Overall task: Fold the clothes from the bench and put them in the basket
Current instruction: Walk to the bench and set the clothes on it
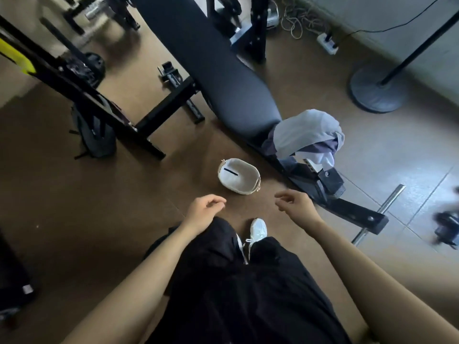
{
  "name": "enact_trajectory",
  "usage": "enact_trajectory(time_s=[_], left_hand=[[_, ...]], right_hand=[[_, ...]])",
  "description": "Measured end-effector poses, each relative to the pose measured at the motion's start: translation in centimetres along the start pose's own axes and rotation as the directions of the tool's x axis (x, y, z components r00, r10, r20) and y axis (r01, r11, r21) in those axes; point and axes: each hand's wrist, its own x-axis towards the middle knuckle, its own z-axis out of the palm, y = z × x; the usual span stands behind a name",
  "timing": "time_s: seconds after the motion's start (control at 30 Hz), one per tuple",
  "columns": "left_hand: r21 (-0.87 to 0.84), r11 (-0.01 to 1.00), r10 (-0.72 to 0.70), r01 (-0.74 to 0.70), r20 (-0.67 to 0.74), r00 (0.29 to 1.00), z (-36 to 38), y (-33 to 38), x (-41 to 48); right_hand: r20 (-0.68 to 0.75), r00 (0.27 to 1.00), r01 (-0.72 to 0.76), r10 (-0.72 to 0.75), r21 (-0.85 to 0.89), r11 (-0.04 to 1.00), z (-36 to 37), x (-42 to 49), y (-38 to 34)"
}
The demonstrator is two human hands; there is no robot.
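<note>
- Pale grey and dark blue clothes lie heaped over the near end of the black padded weight bench, unfolded.
- White lined basket stands on the brown floor just beside that bench end, apart from the clothes, with only a thin dark strip inside.
- Left hand hangs near the basket, fingers loosely curled, holding nothing.
- Right hand hangs between basket and bench foot, fingers loosely curled, empty.
- A white sneaker shows below the basket.
</note>
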Motion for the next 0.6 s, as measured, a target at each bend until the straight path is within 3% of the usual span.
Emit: enact_trajectory(time_s=[0.27,0.5,0.6], left_hand=[[0.044,0.996,0.066,-0.073,0.15,0.986,-3.9,9.1,15.3],[0.159,0.975,0.072,-0.156,0.437,0.897,0.4,13.4,31.0],[0.219,0.96,0.048,-0.173,0.482,0.875,3.7,14.4,34.3]], right_hand=[[-0.16,0.981,-0.094,0.11,0.103,0.99,-2.6,9.8,-5.4],[-0.352,0.892,-0.239,0.284,0.165,0.957,-2.6,17.0,-7.3],[-0.397,0.859,-0.292,0.323,0.138,0.946,-3.6,19.1,-6.5]])
